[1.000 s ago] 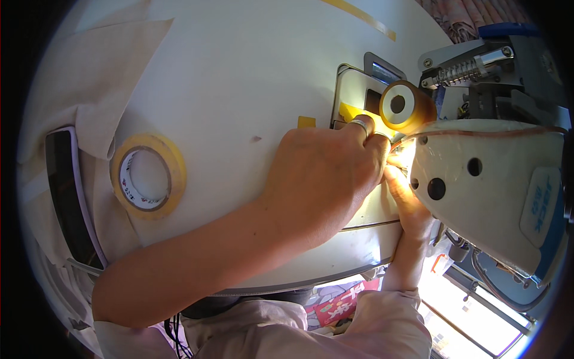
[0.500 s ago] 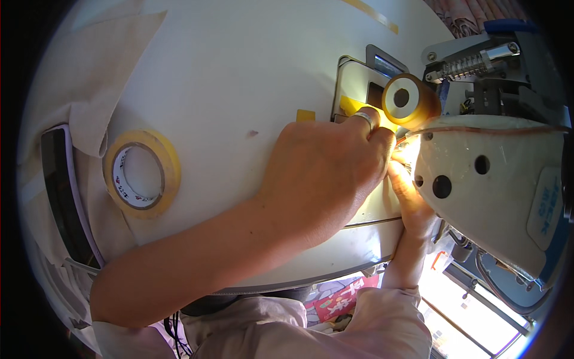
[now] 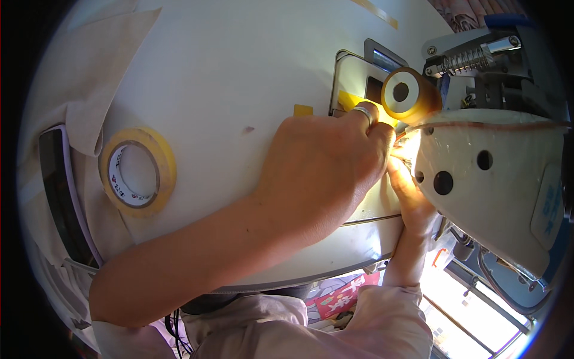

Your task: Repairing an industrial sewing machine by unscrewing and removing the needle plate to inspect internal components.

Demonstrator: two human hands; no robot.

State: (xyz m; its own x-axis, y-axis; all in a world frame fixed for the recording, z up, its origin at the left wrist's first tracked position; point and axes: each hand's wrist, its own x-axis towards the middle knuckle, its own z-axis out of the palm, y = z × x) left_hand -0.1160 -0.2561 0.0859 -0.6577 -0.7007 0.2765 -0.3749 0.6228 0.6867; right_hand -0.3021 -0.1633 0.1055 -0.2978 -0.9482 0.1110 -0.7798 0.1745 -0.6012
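Observation:
My left hand (image 3: 323, 170), with a ring on one finger, reaches over the white work surface to the lit needle area of a sewing machine (image 3: 499, 179). Its fingers are bent and pressed together at the tips. Opposite it, my right hand (image 3: 414, 200) comes up beside the machine head, thumb and fingers pinched close to the left fingertips. Glare and the machine head hide what either hand holds. Just beyond the left fingers sits an amber roller (image 3: 426, 96) with a white hub. A yellow strip (image 3: 353, 99) lies under those fingers on the machine plate.
On the left lie a roll of yellowish tape (image 3: 168, 164), a dark phone-like slab (image 3: 58, 185) and beige cloth (image 3: 113, 66). A small yellow tape piece (image 3: 303, 110) sticks to the table. A spring-loaded rod (image 3: 475, 58) stands behind the machine head.
The view has shifted very slightly. Both hands keep their places at the needle area, with hardly any visible motion.

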